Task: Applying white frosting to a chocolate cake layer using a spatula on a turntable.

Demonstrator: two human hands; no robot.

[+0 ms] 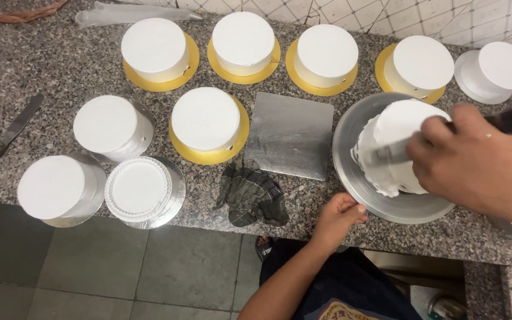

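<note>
1. White-frosted cake (pixel 399 127) on a grey metal turntable (pixel 351 172), right side of the granite table (pixel 42 71).
2. Right hand (pixel 475 163) clenched around a dark-handled spatula (pixel 395 151), blade flat against the cake's side.
3. Left hand (pixel 338 214) pinching the turntable's near rim, just below the cake.
4. Crumpled dark cloth (pixel 250 195) lying left of that hand.

Granite counter (pixel 42 65), grey floor tiles (pixel 120 272)
</note>
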